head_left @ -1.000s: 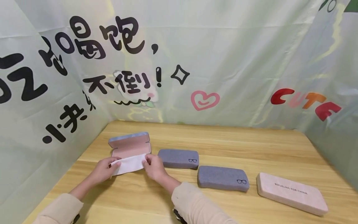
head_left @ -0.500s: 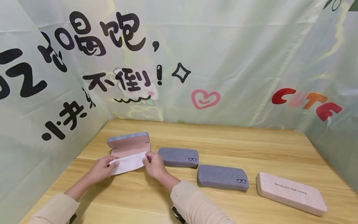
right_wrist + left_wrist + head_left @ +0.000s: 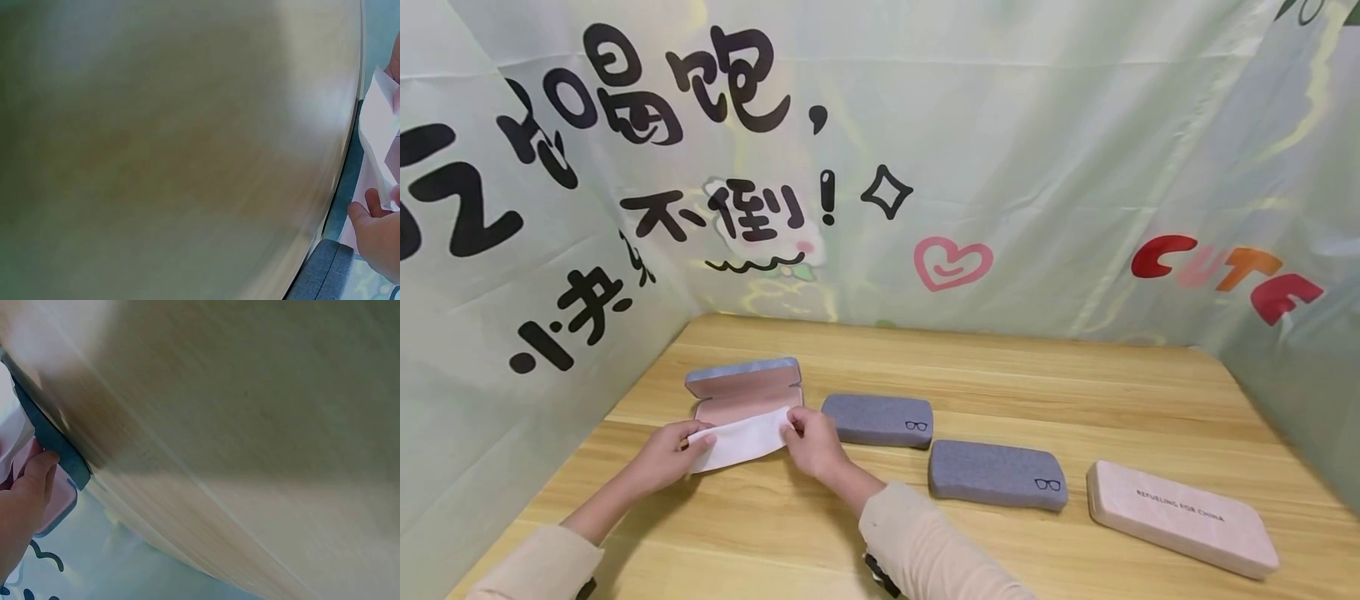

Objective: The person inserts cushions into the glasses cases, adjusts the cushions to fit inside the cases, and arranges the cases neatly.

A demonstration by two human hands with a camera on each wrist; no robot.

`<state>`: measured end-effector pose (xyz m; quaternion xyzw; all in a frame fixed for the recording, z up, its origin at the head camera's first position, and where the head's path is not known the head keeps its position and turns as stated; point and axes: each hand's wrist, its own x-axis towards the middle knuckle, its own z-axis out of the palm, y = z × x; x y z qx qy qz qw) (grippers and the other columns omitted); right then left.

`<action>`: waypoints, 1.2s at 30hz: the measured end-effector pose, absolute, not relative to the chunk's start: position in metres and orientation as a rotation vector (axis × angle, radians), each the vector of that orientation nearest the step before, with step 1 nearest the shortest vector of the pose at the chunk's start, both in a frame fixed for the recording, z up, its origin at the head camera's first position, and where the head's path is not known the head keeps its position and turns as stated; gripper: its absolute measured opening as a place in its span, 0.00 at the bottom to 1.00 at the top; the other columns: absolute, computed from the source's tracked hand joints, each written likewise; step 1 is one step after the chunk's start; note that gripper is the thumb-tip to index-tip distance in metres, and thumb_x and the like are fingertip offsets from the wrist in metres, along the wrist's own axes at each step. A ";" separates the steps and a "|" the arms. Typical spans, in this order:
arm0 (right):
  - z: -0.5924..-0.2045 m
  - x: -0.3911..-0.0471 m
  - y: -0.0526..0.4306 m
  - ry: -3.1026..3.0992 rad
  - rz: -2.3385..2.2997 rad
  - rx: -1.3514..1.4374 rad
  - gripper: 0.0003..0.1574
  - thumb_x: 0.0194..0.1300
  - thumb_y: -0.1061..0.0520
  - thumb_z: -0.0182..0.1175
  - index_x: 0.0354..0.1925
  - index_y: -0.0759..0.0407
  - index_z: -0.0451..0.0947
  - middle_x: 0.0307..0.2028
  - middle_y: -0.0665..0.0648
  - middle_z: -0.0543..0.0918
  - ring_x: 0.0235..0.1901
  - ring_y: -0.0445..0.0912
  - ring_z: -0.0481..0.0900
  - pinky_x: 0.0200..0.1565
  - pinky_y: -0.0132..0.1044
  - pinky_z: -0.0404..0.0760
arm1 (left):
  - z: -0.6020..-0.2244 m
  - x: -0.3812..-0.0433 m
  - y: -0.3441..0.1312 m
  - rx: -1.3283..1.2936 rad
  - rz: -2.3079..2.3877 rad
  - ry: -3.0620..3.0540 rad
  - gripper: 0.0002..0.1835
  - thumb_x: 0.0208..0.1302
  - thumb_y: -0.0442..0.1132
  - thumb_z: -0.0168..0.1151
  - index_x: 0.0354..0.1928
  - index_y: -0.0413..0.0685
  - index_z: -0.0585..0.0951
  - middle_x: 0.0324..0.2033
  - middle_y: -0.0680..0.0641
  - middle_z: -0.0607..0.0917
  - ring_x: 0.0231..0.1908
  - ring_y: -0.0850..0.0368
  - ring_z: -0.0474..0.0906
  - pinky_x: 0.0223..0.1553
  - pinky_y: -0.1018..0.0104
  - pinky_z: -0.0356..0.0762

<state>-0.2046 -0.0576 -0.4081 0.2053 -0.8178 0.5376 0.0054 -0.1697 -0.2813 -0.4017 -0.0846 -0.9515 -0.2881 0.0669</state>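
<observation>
A folded white cloth (image 3: 741,442) is stretched between both hands, its long side facing the person. My left hand (image 3: 664,457) pinches its left end, thumb on top; my right hand (image 3: 815,442) pinches the right end. Just behind the cloth stands an open glasses case (image 3: 745,385), blue-grey outside and pink inside, its lid tilted back. The cloth hides the front of the case. In the left wrist view, the fingers of the left hand (image 3: 28,500) show beside the pink lining. The right wrist view catches the cloth (image 3: 376,125) and the right hand (image 3: 378,240).
Right of the open case lie two closed blue-grey glasses cases, one nearer the back (image 3: 877,421) and one further right (image 3: 997,475). A closed pink case (image 3: 1182,518) with lettering lies at the far right. Printed curtains (image 3: 1030,167) border the wooden table (image 3: 1000,367).
The left hand has shifted slightly left, and the cloth's left end has gone with it. The right hand keeps its hold almost in place. The cases have stayed put.
</observation>
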 end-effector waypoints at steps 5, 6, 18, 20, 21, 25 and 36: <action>-0.406 -0.203 -0.057 -2.581 1.681 0.653 0.21 0.64 0.65 0.54 0.18 0.58 0.58 0.14 0.47 0.56 0.19 0.37 0.56 0.24 0.26 0.57 | -0.400 -0.168 -0.281 -0.267 -0.844 -2.875 0.08 0.63 0.35 0.58 0.37 0.37 0.82 0.39 0.40 0.84 0.38 0.54 0.77 0.36 0.67 0.74; -0.406 -0.203 -0.056 -2.583 1.679 0.657 0.21 0.64 0.65 0.54 0.18 0.58 0.58 0.14 0.47 0.55 0.19 0.37 0.56 0.24 0.26 0.57 | -0.400 -0.168 -0.281 -0.272 -0.844 -2.875 0.08 0.63 0.35 0.58 0.37 0.38 0.82 0.38 0.41 0.84 0.36 0.57 0.76 0.35 0.68 0.73; -0.404 -0.199 -0.048 -2.589 1.661 0.699 0.14 0.62 0.68 0.54 0.21 0.64 0.66 0.17 0.48 0.62 0.22 0.39 0.61 0.27 0.27 0.62 | -0.390 -0.164 -0.284 -0.324 -0.965 -2.928 0.14 0.65 0.38 0.56 0.21 0.44 0.70 0.18 0.54 0.64 0.21 0.68 0.59 0.24 0.72 0.59; -0.404 -0.199 -0.047 -2.592 1.665 0.709 0.15 0.63 0.68 0.54 0.20 0.63 0.65 0.16 0.48 0.61 0.22 0.39 0.61 0.27 0.27 0.62 | -0.389 -0.164 -0.285 -0.327 -0.972 -2.941 0.14 0.65 0.38 0.56 0.21 0.44 0.69 0.18 0.54 0.63 0.21 0.67 0.59 0.24 0.72 0.59; -0.404 -0.198 -0.046 -2.595 1.666 0.713 0.16 0.63 0.68 0.54 0.19 0.63 0.64 0.16 0.48 0.60 0.21 0.38 0.60 0.27 0.26 0.62 | -0.389 -0.164 -0.285 -0.327 -0.971 -2.946 0.14 0.65 0.38 0.56 0.22 0.44 0.69 0.18 0.54 0.64 0.21 0.67 0.59 0.24 0.72 0.59; -0.403 -0.198 -0.043 -2.591 1.679 0.733 0.21 0.63 0.68 0.53 0.17 0.61 0.57 0.15 0.48 0.57 0.19 0.38 0.58 0.25 0.26 0.59 | -0.387 -0.164 -0.284 -0.326 -0.973 -2.968 0.12 0.64 0.39 0.56 0.23 0.43 0.72 0.19 0.53 0.67 0.22 0.67 0.60 0.24 0.72 0.60; -0.402 -0.195 -0.035 -2.626 1.665 0.750 0.23 0.63 0.67 0.54 0.17 0.60 0.54 0.15 0.49 0.53 0.19 0.39 0.55 0.24 0.27 0.57 | -0.386 -0.160 -0.282 -0.380 -0.984 -2.989 0.17 0.64 0.39 0.57 0.19 0.44 0.66 0.15 0.56 0.61 0.17 0.68 0.57 0.20 0.73 0.59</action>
